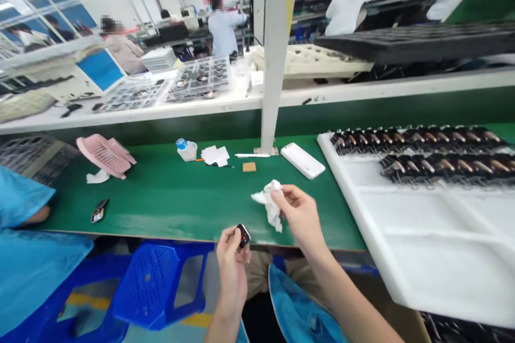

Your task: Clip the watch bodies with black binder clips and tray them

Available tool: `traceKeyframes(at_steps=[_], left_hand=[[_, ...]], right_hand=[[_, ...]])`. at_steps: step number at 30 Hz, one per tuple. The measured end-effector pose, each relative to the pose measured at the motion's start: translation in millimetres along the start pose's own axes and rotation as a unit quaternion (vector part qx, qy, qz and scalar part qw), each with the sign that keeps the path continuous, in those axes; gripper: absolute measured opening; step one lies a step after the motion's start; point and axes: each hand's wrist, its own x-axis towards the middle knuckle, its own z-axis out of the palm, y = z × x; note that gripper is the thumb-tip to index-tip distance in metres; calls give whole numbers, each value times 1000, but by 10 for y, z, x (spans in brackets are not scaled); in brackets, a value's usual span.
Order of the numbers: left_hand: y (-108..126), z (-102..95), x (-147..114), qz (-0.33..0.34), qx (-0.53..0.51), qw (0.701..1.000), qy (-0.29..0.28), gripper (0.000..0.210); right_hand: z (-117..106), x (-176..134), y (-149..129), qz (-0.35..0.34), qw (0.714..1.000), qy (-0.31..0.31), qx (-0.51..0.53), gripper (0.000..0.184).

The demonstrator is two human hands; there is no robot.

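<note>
A small black smartwatch body (243,236) with a rounded square face sits in my left hand (232,257), pinched between thumb and fingers at the table's front edge. My right hand (298,211) is closed on a crumpled white cloth or tissue (270,203), which hangs from the fingertips above the green tabletop. A gap separates the cloth from the watch. Beyond the right hand lies a white phone-shaped slab (302,161). A small tan block (249,167) and a white pen (252,155) rest farther back.
A white foam tray (386,233) with rows of dark watch parts fills the right side. A metal post (273,59) rises at the back. Farther left are a small bottle (187,150), white papers (216,156), a pink basket (105,156) and a co-worker's blue sleeve (22,195). A blue stool (148,281) stands below.
</note>
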Motion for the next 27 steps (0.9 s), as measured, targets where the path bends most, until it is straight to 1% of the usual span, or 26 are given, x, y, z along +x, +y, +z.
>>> traceKeyframes(at_steps=[1,3,6,8,10,11,13,15,16,18,20,21,22,23,24,25,26,27], left_hand=[[7,-38,51,13,-9,1000,16,54],[15,-125,129,33,-18,999,30,56],[25,-267,175,55,-14,998,30,54],[45,-354,178,67,-17,997,40,54],[83,-425,182,78,-23,995,53,58],[108,-454,188,83,-26,995,57,62],[168,-498,210,90,-27,994,59,68],[231,-523,237,91,-20,994,48,65],[262,-531,250,91,-16,995,41,61],[315,-542,274,94,-8,995,26,54],[352,-549,294,102,3,995,13,49],[364,-553,304,109,11,994,8,47],[372,-555,315,119,24,993,6,45],[378,-556,325,132,37,991,5,44],[381,-555,335,147,50,988,8,42],[382,-551,345,161,62,985,11,41],[380,-543,354,170,72,983,9,40],[374,-532,361,171,81,982,-1,38]], right_hand=[[65,130,-120,-39,999,-2,-13,31],[260,403,-358,-104,993,-27,-42,28],[659,898,-669,-185,976,-73,-86,26],[933,1295,-848,-256,955,-68,-130,27],[1168,1700,-1007,-318,926,-41,-199,35],[1262,1884,-1074,-329,912,-36,-241,40],[1388,2159,-1171,-308,891,-52,-330,48],[1417,2252,-1200,-267,872,-80,-402,52],[1393,2214,-1183,-260,864,-89,-421,53],[1283,1963,-1084,-285,862,-82,-411,51],[1121,1513,-896,-315,880,-62,-351,36],[1033,1239,-770,-308,895,-57,-317,25],[943,951,-625,-280,912,-73,-290,20],[854,661,-466,-225,928,-122,-272,28],[765,384,-300,-150,941,-170,-250,39],[677,128,-136,-76,952,-195,-222,44],[587,-100,17,-21,959,-200,-201,47],[493,-298,148,12,963,-194,-188,47]])
